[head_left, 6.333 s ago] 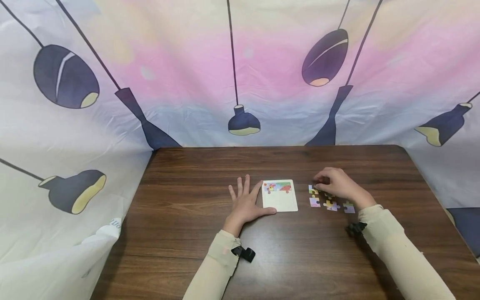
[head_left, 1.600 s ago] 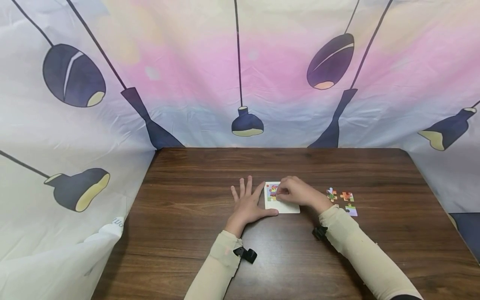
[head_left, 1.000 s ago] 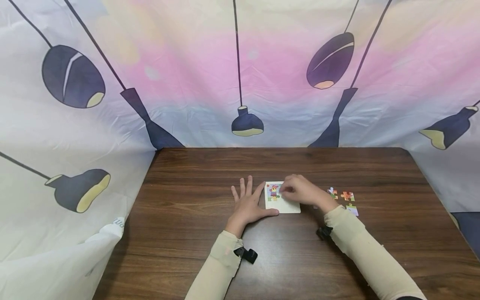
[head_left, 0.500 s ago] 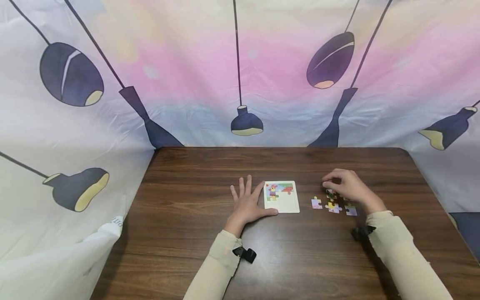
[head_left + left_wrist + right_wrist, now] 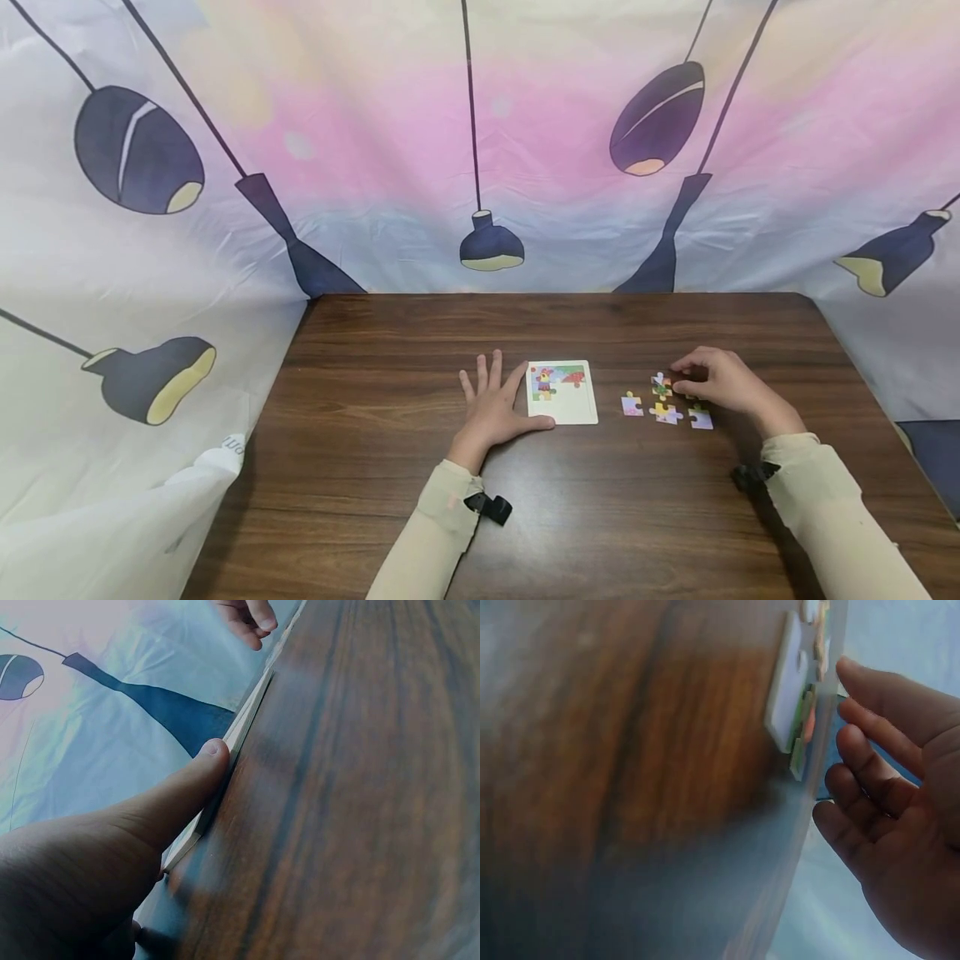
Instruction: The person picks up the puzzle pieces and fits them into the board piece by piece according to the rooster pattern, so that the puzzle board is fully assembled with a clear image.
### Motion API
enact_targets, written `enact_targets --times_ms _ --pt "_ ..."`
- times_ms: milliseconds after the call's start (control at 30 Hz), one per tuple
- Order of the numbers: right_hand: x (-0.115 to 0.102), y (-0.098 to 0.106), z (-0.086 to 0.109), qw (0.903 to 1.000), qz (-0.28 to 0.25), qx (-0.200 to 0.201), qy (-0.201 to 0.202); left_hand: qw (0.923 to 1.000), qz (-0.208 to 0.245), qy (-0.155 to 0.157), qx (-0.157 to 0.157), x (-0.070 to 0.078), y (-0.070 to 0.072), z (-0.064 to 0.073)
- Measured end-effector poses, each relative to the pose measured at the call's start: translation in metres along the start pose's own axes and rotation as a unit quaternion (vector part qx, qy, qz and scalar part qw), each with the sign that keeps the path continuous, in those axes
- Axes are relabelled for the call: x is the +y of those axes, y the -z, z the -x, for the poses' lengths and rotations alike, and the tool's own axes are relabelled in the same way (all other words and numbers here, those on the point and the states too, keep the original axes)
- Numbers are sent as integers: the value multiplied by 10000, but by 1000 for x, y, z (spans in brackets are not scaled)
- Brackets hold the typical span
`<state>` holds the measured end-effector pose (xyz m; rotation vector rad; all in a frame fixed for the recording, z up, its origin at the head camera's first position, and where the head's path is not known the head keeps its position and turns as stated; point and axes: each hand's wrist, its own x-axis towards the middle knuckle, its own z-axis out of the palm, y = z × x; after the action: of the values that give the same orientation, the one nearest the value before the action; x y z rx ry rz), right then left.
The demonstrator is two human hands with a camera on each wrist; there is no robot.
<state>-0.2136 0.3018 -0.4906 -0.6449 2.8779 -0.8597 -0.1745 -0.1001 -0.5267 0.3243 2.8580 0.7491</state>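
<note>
My left hand [image 5: 491,414] lies spread on the table, thumb and index finger at the left side of a white square puzzle board [image 5: 577,412]. In the left wrist view the thumb [image 5: 184,796] presses on the board's edge. Joined jigsaw pieces with a bird picture [image 5: 544,382] fill the board's top and part of its left side. My right hand [image 5: 720,382] hovers by the loose pieces, thumb and fingers apart, holding nothing. Nearest its fingertips is a green and orange jigsaw piece [image 5: 661,386]. Another piece lies partly hidden under the hand.
Also loose right of the board are a pink jigsaw piece [image 5: 632,406], a yellow and purple one [image 5: 665,413] and a lilac one [image 5: 701,418]. The brown wooden table [image 5: 420,333] ends at a printed curtain [image 5: 390,225].
A left-side piece has joined the board's picture since the earliest frame. My right hand has gone from the board to the loose pieces, then slightly farther right. The left hand stays put.
</note>
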Motion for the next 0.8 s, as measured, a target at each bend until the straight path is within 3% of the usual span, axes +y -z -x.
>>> enact_targets --times_ms 333,800 --pt "1 -4 0 9996 19 -277 76 9999 -33 46 -89 0 1 0" --pt "1 -3 2 9993 -101 -359 25 10000 21 19 -7 0 -1 -1"
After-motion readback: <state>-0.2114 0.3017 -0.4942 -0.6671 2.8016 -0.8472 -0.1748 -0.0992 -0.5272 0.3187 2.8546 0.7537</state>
